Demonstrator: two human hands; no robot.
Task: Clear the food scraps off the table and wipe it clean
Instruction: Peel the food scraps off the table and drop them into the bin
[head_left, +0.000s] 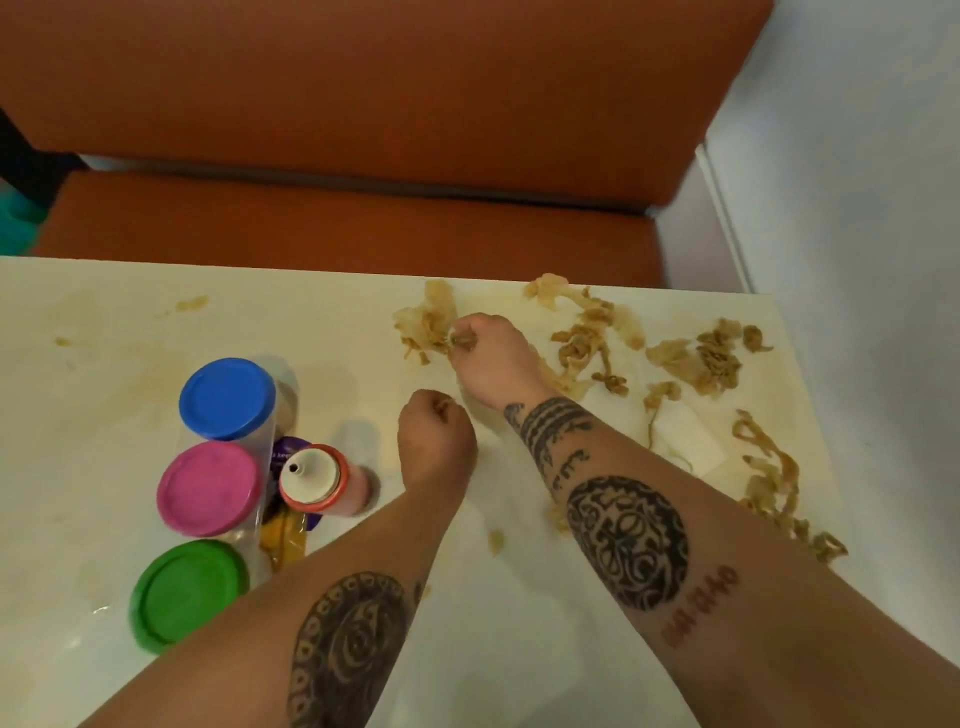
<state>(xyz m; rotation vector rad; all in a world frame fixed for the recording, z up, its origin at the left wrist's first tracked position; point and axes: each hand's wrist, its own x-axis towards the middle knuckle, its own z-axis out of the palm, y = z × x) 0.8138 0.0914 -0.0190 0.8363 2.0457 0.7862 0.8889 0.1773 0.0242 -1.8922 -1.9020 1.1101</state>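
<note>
Orange-brown vinyl is covering the padded bench (363, 104) beyond the far edge. The cream-white, smooth-topped table (78, 426) is carrying tan smears across its left half, so wiping is judged not yet begun.

Tan, stringy, wet-looking food scraps (717, 358) are lying along the far and right edges, some over a thin white paper sheet (685, 436). A smaller clump is sitting under the right hand (493, 358), which is reaching forward and pinching strands from it between curled fingers. The left hand (436, 441) is hovering just beside the right wrist, fisted around a small wad of scraps. It is probably serving as the collecting hand, keeping the right free to pick.

Three clear plastic tubs are standing grouped at the left, apart from the mess: one with a round blue lid (227, 397), one with a pink lid (208, 488), one with a green lid (187, 595). All are capped; contents cannot be read. A white-nozzled squeeze bottle with a red collar (317, 480) is standing touching them, holding something pale pink. Purple and yellow sachets are lying wedged between the bottle and tubs.
</note>
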